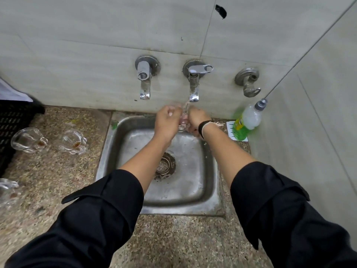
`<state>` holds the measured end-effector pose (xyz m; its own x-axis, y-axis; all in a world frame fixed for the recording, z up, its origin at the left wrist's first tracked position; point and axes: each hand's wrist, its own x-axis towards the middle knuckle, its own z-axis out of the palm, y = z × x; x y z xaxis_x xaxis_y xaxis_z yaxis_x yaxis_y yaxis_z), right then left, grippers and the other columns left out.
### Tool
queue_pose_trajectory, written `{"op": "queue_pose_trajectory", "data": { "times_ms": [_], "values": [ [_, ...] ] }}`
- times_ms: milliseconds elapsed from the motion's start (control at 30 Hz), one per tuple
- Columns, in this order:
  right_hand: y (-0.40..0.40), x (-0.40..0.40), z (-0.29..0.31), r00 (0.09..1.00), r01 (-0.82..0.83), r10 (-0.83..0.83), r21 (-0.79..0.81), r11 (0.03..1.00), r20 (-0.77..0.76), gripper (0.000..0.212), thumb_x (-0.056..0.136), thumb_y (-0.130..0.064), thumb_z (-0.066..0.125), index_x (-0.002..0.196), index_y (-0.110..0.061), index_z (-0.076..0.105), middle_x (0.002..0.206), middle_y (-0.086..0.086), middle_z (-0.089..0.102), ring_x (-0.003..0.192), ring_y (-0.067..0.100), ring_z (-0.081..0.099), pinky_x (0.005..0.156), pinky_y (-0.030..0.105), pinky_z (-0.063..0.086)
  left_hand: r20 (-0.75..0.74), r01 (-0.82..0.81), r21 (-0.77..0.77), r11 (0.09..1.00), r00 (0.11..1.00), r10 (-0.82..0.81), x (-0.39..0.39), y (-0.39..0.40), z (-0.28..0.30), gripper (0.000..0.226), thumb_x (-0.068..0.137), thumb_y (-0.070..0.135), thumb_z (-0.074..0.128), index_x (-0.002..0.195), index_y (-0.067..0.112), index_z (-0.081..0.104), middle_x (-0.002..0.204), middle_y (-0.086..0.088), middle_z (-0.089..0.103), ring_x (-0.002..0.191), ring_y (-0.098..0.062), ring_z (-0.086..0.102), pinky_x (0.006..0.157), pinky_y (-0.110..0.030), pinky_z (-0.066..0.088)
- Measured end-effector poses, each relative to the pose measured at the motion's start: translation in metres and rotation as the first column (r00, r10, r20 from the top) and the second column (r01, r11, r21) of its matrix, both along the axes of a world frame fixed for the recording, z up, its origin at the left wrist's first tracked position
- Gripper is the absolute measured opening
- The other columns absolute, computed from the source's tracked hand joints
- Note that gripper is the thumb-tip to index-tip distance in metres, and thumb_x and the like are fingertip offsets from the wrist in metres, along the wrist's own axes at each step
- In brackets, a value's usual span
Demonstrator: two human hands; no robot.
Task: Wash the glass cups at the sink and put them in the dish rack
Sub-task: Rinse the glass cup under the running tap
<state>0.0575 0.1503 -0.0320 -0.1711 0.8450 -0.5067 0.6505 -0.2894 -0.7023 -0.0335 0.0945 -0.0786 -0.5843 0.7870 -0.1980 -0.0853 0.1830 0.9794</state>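
Holding a glass cup (182, 123) between both hands, I have it under the running tap (193, 88), over the back of the sink (210, 190). My left hand (167, 120) curls round the cup from its left side, my right hand (195, 120) closes on it from the right, and the two nearly touch around it. The glass is mostly hidden by my fingers, so I cannot tell which way its mouth points.

What matters next is direction. The dish rack (13, 122) is the dark mesh thing at the far left edge, well apart from the sink. My left hand is on the nearer side, so I judge the carry belongs to it: a sweep leftward across the tabletop (58, 171).

Two unwashed cups lie in that path, a near cup (74, 142) and a far cup (29, 140), each on its side with brown dregs inside. A third cup (7, 190) shows only partly at the left border. To my right, a green soap bottle (246, 122) stands just beside the sink, within my right hand's reach.
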Motion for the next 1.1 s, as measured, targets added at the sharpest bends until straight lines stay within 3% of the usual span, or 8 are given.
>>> {"op": "queue_pose_trajectory", "data": {
  "times_ms": [100,233,367,633,800,900,1033,1100],
  "values": [
    [0.005,0.010,0.009,0.991,0.071,-0.096,-0.234,0.970,-0.097,0.040,0.100,-0.037,0.029,0.084,-0.016,0.059,0.059,0.005,0.051,0.044,0.019,0.048,0.040,0.018,0.032,0.001,0.145,0.027,0.989,0.989,-0.145,0.004,-0.001,0.007,0.014,0.095,0.028,0.070,0.093,0.017,0.062,0.085,-0.004,0.076,0.078,-0.019,0.073,0.078,-0.042,0.061],
    [-0.001,0.009,-0.001,0.982,-0.179,0.145,0.381,0.907,0.118,0.047,0.104,-0.036,0.031,0.111,-0.005,0.064,0.109,0.026,0.067,0.102,0.039,0.063,0.078,0.036,0.043,0.043,-0.070,0.013,0.997,0.997,0.069,0.007,0.006,0.019,0.025,0.099,0.030,0.061,0.078,0.017,0.059,0.070,-0.001,0.070,0.065,-0.012,0.067,0.068,-0.029,0.058],
    [-0.010,0.015,-0.017,0.940,-0.327,0.293,0.711,0.622,0.175,0.038,0.100,-0.038,0.034,0.087,-0.011,0.057,0.088,0.011,0.054,0.077,0.036,0.057,0.065,0.034,0.039,0.314,-0.124,-0.100,0.987,0.937,0.150,-0.002,0.014,0.031,0.042,0.107,0.029,0.049,0.069,0.015,0.058,0.058,0.000,0.064,0.054,-0.015,0.062,0.059,-0.029,0.055],
    [0.005,0.006,0.009,0.983,-0.145,0.122,0.175,0.974,0.136,0.052,0.106,-0.032,0.025,0.124,-0.004,0.064,0.130,0.024,0.061,0.120,0.039,0.057,0.093,0.038,0.042,0.153,0.042,0.004,0.999,0.987,-0.042,0.010,-0.003,0.024,0.025,0.081,0.037,0.069,0.081,0.014,0.062,0.075,0.000,0.068,0.073,-0.016,0.064,0.075,-0.034,0.051],
    [-0.004,0.002,0.007,0.992,0.090,-0.095,-0.059,0.994,-0.081,0.045,0.099,-0.043,0.031,0.078,-0.017,0.061,0.061,0.002,0.053,0.056,0.022,0.048,0.052,0.029,0.036,-0.096,-0.019,0.152,0.988,0.995,0.033,0.017,-0.014,0.024,0.048,0.089,0.049,0.074,0.119,0.029,0.042,0.096,0.001,0.070,0.079,-0.011,0.068,0.073,-0.028,0.055],
    [-0.012,0.003,0.006,0.963,0.213,-0.227,-0.109,0.971,-0.142,0.042,0.095,-0.046,0.034,0.074,-0.019,0.059,0.063,0.002,0.052,0.054,0.019,0.046,0.045,0.025,0.032,-0.239,0.098,0.154,0.983,0.969,-0.059,0.012,-0.009,0.023,0.026,0.091,0.045,0.073,0.094,0.024,0.059,0.075,0.005,0.063,0.066,-0.012,0.058,0.065,-0.034,0.053],
    [-0.014,0.008,0.000,0.950,0.284,-0.283,-0.015,0.959,-0.133,0.058,0.092,-0.052,0.028,0.093,-0.009,0.066,0.083,0.015,0.063,0.066,0.031,0.060,0.037,0.024,0.041,-0.016,0.220,0.100,0.970,0.976,-0.219,0.008,-0.001,0.034,0.034,0.094,0.021,0.074,0.068,0.007,0.056,0.066,-0.010,0.047,0.070,-0.016,0.050,0.072,-0.031,0.046],
    [-0.013,0.007,0.000,0.962,0.260,-0.253,0.060,0.964,-0.102,0.065,0.087,-0.055,0.025,0.102,-0.009,0.068,0.100,0.021,0.068,0.083,0.038,0.066,0.055,0.040,0.056,0.018,0.309,0.055,0.949,0.950,-0.311,0.001,0.002,0.039,0.038,0.095,0.017,0.073,0.063,0.008,0.054,0.061,-0.001,0.056,0.068,-0.011,0.058,0.070,-0.023,0.048]
  ]
}}
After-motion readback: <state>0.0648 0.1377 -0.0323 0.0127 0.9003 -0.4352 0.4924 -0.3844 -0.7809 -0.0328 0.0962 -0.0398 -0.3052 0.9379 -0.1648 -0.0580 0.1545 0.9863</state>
